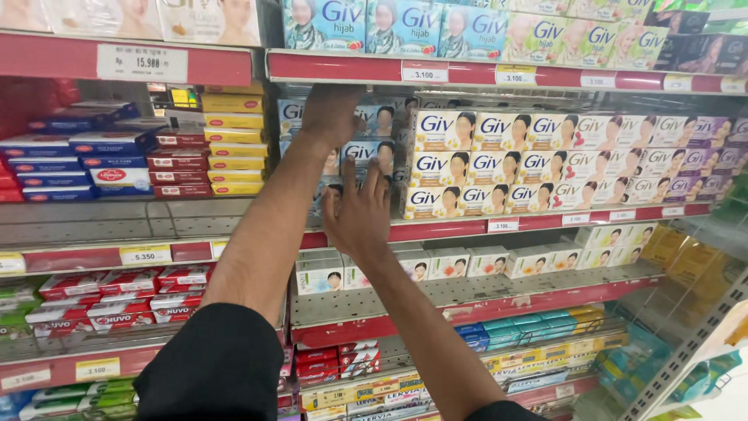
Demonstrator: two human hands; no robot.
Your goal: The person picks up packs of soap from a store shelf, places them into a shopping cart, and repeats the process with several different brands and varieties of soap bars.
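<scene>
We've got both hands in the blue soap boxes [372, 134] on the mid shelf [545, 219]: left hand [331, 115] reaching up top, grip hidden so can't tell; right hand [358, 210] open, fingers spread flat vs the box fronts. Best to press evenly w/ flat palms, since thin glossy cardboard dents. Neighbouring white soap boxes [499, 160] are crisp rectangular stacks.

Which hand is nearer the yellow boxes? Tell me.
Left. The left hand is raised at the blue boxes, just right of the yellow boxes. The right hand is lower and further right, at the shelf edge.
</scene>
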